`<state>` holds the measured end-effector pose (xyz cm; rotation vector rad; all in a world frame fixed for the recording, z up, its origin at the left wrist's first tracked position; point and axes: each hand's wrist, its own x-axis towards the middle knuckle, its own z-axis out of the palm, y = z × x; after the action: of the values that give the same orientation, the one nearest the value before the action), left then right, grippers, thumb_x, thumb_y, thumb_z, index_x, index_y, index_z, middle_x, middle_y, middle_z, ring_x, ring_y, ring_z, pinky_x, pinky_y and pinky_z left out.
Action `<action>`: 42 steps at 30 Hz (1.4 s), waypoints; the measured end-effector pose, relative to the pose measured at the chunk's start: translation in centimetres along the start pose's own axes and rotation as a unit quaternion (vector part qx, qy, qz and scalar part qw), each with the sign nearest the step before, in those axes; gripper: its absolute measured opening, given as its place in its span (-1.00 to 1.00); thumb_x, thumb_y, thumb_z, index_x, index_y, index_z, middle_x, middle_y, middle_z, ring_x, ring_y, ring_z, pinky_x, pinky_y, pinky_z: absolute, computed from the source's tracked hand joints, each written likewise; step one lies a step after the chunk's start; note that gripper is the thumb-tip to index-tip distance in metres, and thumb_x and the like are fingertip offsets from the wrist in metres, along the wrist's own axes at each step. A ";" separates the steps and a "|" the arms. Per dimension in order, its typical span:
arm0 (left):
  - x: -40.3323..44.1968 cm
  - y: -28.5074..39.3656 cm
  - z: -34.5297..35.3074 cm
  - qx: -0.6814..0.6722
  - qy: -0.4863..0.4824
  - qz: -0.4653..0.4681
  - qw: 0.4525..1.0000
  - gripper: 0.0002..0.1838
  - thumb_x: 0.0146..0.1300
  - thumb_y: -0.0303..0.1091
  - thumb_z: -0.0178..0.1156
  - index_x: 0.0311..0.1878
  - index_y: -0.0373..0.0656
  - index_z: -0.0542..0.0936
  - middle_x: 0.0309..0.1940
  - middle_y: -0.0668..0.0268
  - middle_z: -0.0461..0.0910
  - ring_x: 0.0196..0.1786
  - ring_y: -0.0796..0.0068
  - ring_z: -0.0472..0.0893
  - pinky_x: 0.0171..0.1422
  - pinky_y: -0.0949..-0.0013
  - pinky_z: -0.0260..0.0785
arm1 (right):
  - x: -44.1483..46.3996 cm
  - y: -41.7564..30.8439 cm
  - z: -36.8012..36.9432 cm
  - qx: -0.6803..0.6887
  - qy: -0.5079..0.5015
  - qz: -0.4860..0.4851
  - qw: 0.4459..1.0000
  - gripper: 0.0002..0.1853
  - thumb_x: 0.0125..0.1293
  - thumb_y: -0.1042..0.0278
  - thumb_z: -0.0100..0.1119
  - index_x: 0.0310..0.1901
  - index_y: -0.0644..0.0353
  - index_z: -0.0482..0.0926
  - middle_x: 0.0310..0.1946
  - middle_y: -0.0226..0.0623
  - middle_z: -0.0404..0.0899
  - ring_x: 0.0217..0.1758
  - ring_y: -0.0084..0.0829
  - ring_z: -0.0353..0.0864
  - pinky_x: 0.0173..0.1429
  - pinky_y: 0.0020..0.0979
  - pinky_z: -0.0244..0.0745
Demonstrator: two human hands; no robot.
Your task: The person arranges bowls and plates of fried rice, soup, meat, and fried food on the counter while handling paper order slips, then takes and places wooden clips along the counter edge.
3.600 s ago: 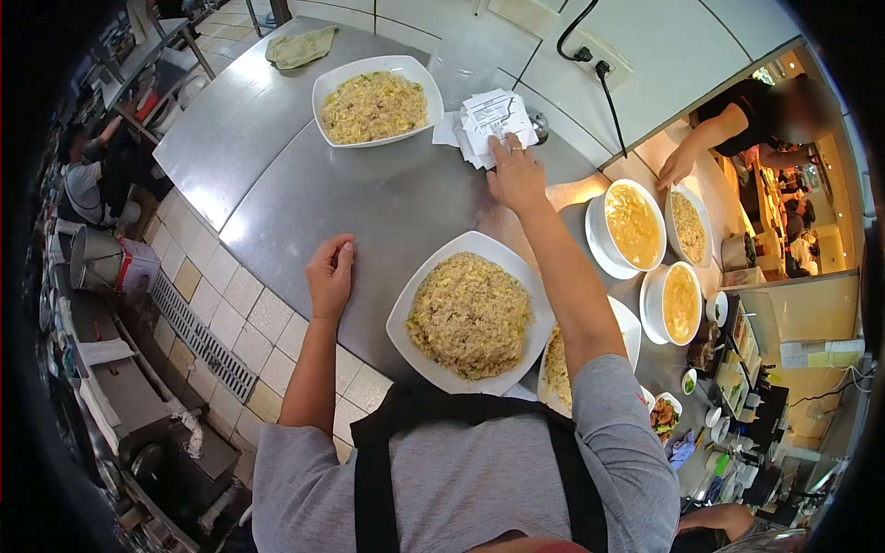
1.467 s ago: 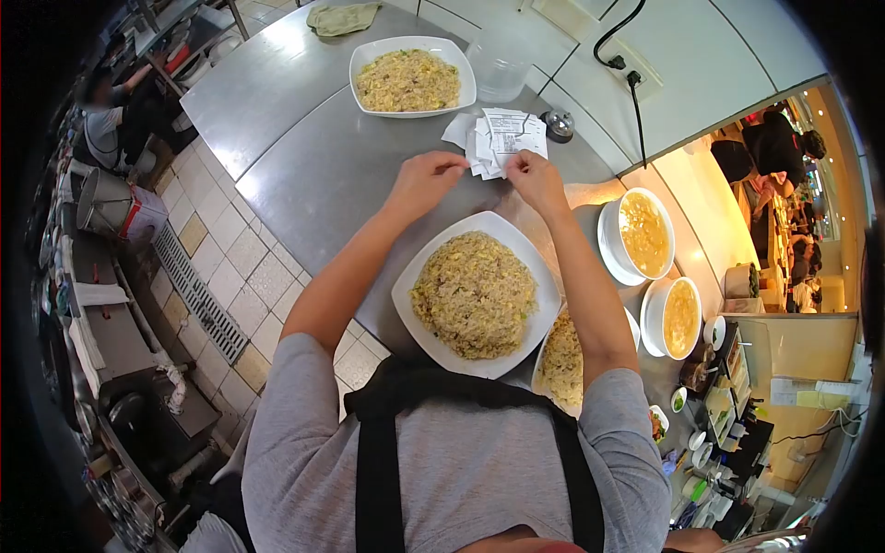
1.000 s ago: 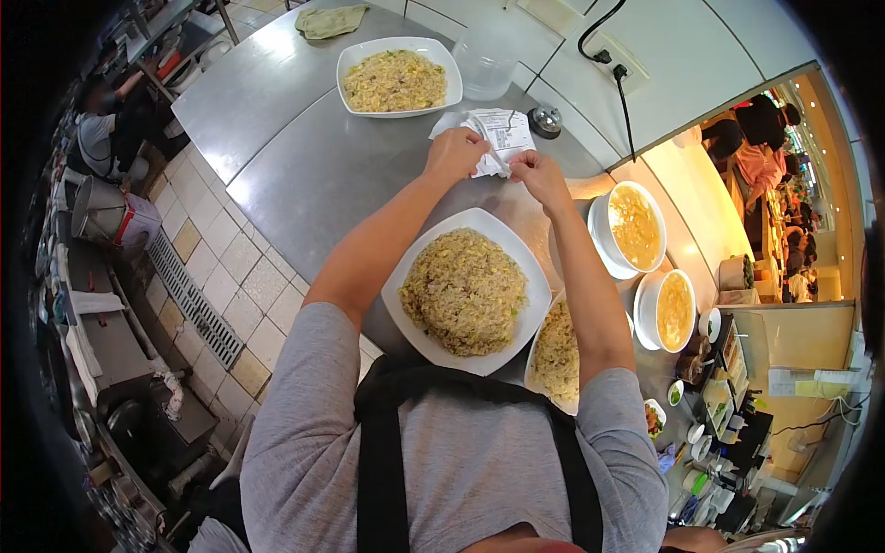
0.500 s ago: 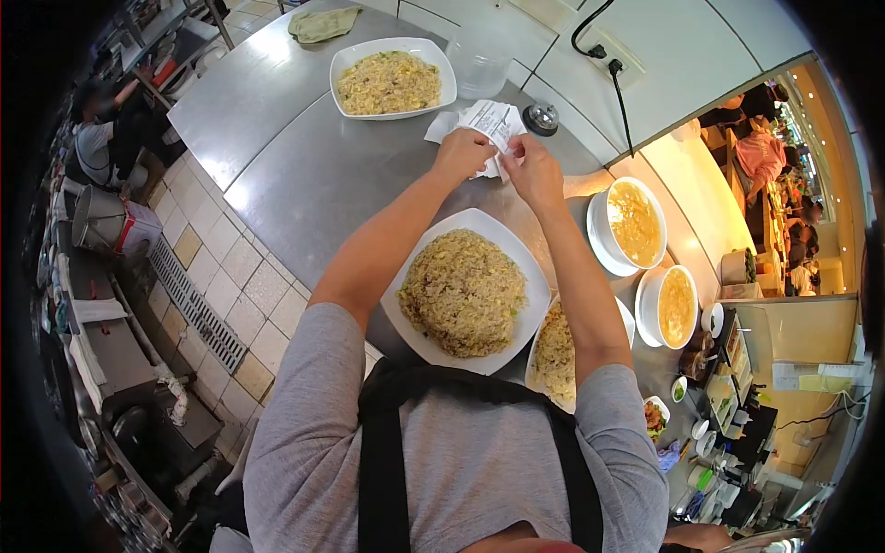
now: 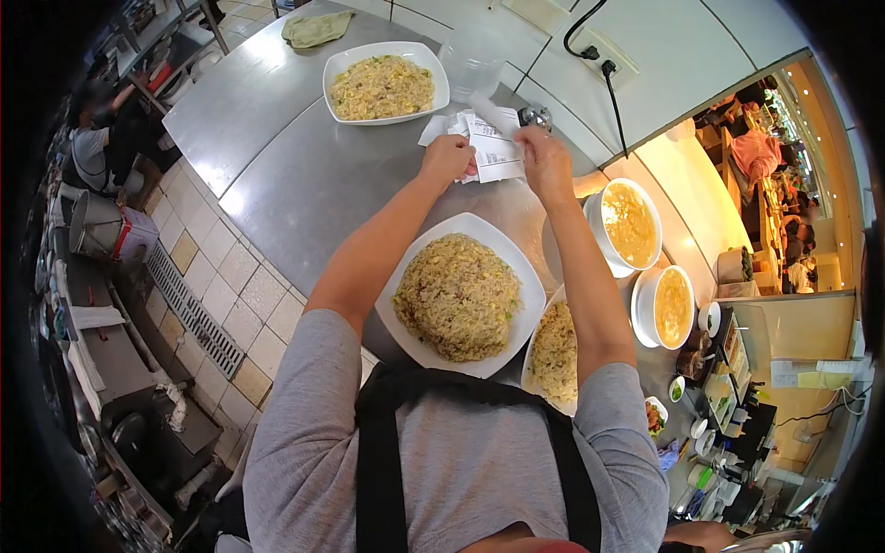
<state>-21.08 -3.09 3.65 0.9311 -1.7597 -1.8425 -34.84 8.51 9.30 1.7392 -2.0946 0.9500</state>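
Several printed paper slips (image 5: 499,155) lie in a loose pile on the steel counter between my hands. My left hand (image 5: 449,158) is closed on the left edge of the pile. A single slip (image 5: 495,114), smeared by motion, rises from the fingers of my right hand (image 5: 547,161), which is closed on it. Just behind the right hand sits a metal call bell (image 5: 535,117), partly covered. Nearest my body is a white plate (image 5: 532,267) heaped with fried rice (image 5: 458,297). Under my right forearm, a second rice plate (image 5: 550,355) is partly hidden.
A rice bowl (image 5: 442,78) and a clear container (image 5: 473,66) stand at the back, near a folded cloth (image 5: 317,29). Two soup bowls (image 5: 631,224) (image 5: 674,307) are on the right. A power cord (image 5: 616,111) hangs along the wall. A co-worker (image 5: 92,147) is at far left.
My right hand has moved slightly right and away from the left, lifting a slip. More of the printed slips below now shows. The plates and bowls stay in place.
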 end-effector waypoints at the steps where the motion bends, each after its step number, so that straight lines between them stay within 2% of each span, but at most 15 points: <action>1: 0.1 -0.1 0.0 0.000 0.007 0.003 1.000 -0.82 0.13 -0.40 0.10 -0.30 -0.32 0.58 -0.50 0.21 0.62 -0.53 0.50 0.62 -0.57 0.48 0.42 | -0.3 0.3 0.3 -0.007 -0.002 -0.029 1.000 -0.81 0.13 0.60 0.03 -0.28 0.11 0.58 -0.43 -0.21 0.55 -0.35 -0.15 0.55 -0.28 -0.23 0.43; 2: 0.3 -0.2 0.0 0.000 0.013 0.006 1.000 -0.83 0.14 -0.43 0.11 -0.28 -0.34 0.58 -0.51 0.20 0.64 -0.54 0.51 0.64 -0.58 0.49 0.43 | -0.5 0.7 0.5 -0.013 -0.004 -0.057 0.998 -0.78 0.14 0.63 0.01 -0.27 0.10 0.59 -0.40 -0.21 0.54 -0.33 -0.15 0.55 -0.27 -0.24 0.43; 5: -0.4 0.5 0.1 -0.009 0.031 -0.003 0.999 -0.84 0.14 -0.43 0.12 -0.30 -0.34 0.58 -0.50 0.20 0.64 -0.54 0.50 0.64 -0.56 0.50 0.45 | -0.7 0.1 0.4 0.005 -0.018 0.017 1.000 -0.75 0.09 0.61 0.02 -0.24 0.14 0.63 -0.29 -0.18 0.52 -0.26 -0.13 0.53 -0.18 -0.20 0.44; 14: -0.6 0.4 0.6 -0.018 0.068 0.010 0.997 -0.85 0.09 -0.44 0.18 -0.33 -0.34 0.57 -0.53 0.21 0.63 -0.54 0.50 0.64 -0.50 0.47 0.50 | -0.6 -1.2 0.5 0.033 -0.007 0.034 0.999 -0.80 0.13 0.58 0.03 -0.25 0.17 0.62 -0.37 -0.22 0.47 -0.28 -0.21 0.52 -0.22 -0.29 0.43; 17: -1.5 1.3 0.9 0.008 0.097 0.028 0.995 -0.85 0.07 -0.40 0.20 -0.34 -0.30 0.58 -0.54 0.21 0.62 -0.60 0.51 0.62 -0.52 0.47 0.47 | -0.8 -0.8 0.7 0.010 -0.029 -0.006 1.000 -0.81 0.12 0.52 0.10 -0.21 0.15 0.60 -0.35 -0.21 0.47 -0.28 -0.20 0.52 -0.22 -0.29 0.45; 20: -2.0 2.4 1.1 0.066 0.113 0.065 0.989 -0.84 0.05 -0.36 0.21 -0.35 -0.26 0.59 -0.55 0.22 0.62 -0.61 0.50 0.59 -0.49 0.45 0.44 | -0.6 -1.2 0.7 -0.039 -0.036 -0.053 0.997 -0.79 0.09 0.44 0.18 -0.18 0.12 0.58 -0.31 -0.19 0.48 -0.25 -0.18 0.54 -0.22 -0.27 0.47; 23: -1.1 1.8 1.4 0.083 0.132 0.152 0.976 -0.83 0.03 -0.33 0.21 -0.36 -0.23 0.59 -0.54 0.24 0.62 -0.58 0.47 0.58 -0.43 0.42 0.42 | -0.3 -1.2 1.2 -0.089 -0.015 -0.070 0.993 -0.77 0.08 0.36 0.22 -0.18 0.10 0.56 -0.24 -0.21 0.50 -0.25 -0.19 0.56 -0.23 -0.25 0.48; 26: -0.6 1.2 1.3 0.015 0.133 0.107 0.985 -0.83 0.02 -0.33 0.22 -0.36 -0.23 0.59 -0.51 0.23 0.63 -0.50 0.44 0.60 -0.34 0.40 0.43 | 0.3 -0.8 1.4 -0.053 -0.037 0.000 0.998 -0.82 0.11 0.34 0.20 -0.23 0.12 0.56 -0.27 -0.22 0.54 -0.28 -0.21 0.58 -0.24 -0.27 0.49; 29: -0.4 -0.2 0.8 0.031 0.131 0.110 0.985 -0.84 0.02 -0.33 0.22 -0.36 -0.21 0.60 -0.47 0.23 0.63 -0.46 0.44 0.61 -0.30 0.40 0.44 | 0.8 0.0 1.5 0.002 -0.056 0.033 0.998 -0.86 0.12 0.35 0.17 -0.29 0.17 0.56 -0.31 -0.14 0.54 -0.31 -0.11 0.57 -0.23 -0.18 0.48; 35: 1.0 -1.9 0.8 0.059 0.134 0.135 0.980 -0.82 -0.02 -0.37 0.25 -0.31 -0.19 0.59 -0.42 0.22 0.64 -0.36 0.37 0.63 -0.20 0.37 0.45 | 0.7 0.3 1.6 0.016 -0.054 0.039 0.998 -0.86 0.15 0.34 0.15 -0.31 0.20 0.58 -0.39 -0.16 0.56 -0.31 -0.14 0.57 -0.23 -0.21 0.47; 42: 1.0 -1.6 0.7 0.091 0.142 0.105 0.980 -0.83 -0.03 -0.41 0.25 -0.31 -0.17 0.59 -0.43 0.25 0.63 -0.32 0.36 0.63 -0.16 0.36 0.45 | 0.6 0.5 1.7 0.020 -0.043 0.028 0.998 -0.85 0.14 0.38 0.19 -0.28 0.26 0.57 -0.39 -0.12 0.60 -0.36 -0.22 0.62 -0.27 -0.31 0.48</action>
<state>-22.05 -3.18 1.86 0.9796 -1.7901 -1.3621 -35.14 7.02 8.24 1.7777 -2.2036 0.9554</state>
